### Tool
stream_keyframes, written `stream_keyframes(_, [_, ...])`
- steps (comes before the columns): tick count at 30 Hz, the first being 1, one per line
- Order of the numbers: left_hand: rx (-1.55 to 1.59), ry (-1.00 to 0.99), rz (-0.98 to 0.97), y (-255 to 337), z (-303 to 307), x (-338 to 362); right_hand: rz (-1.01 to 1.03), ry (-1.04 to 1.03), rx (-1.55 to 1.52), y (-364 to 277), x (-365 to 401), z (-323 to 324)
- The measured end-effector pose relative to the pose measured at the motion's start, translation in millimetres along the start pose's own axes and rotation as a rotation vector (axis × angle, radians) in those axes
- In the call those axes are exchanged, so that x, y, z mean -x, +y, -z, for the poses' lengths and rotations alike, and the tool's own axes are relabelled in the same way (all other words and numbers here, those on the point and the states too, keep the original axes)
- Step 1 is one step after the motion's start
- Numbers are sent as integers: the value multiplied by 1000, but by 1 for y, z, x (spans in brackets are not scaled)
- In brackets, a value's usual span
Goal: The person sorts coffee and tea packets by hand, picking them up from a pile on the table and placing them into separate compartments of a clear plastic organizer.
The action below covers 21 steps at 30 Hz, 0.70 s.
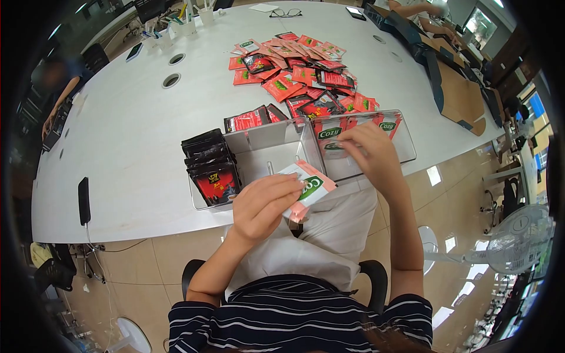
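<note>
My left hand (265, 206) is closed on a white and pink Cozy tea sachet (316, 189), in front of the clear divided bin (259, 141). Over the bin's right compartment, my right hand (376, 156) has its fingertips pinched at the edge of a Cozy tea sachet (329, 133). More Cozy sachets (387, 125) stand along that compartment's back wall. In the left compartment, black and red coffee sachets (215, 176) stand in a row at the left end. The grip of my right fingertips is partly hidden.
A loose heap of red and black sachets (288, 82) lies behind the bin. Several more coffee sachets (247, 119) lie against its back. Eyeglasses (285, 13), a black power bank (84, 200) and opened cardboard boxes (459, 88) are on the table. Other people sit at both sides.
</note>
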<state>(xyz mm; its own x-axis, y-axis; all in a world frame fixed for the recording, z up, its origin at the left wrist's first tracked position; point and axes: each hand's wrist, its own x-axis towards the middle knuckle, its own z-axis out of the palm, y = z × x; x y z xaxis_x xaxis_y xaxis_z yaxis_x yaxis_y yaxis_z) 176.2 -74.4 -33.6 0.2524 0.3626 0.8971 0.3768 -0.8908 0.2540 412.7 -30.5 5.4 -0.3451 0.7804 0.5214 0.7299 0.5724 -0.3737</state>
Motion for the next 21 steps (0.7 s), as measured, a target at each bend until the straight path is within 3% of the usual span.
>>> stream_keyframes(5, [102,-60,232,3,-1,-3,134,-65,215,-1,-14,1])
stream_keyframes(11, [33,-102,217,3,6,-3,296,-117,451,0,-29,-2])
stream_keyframes(21, [81,-70,174,3,8,0,259,-47,544,-1,-30,-4])
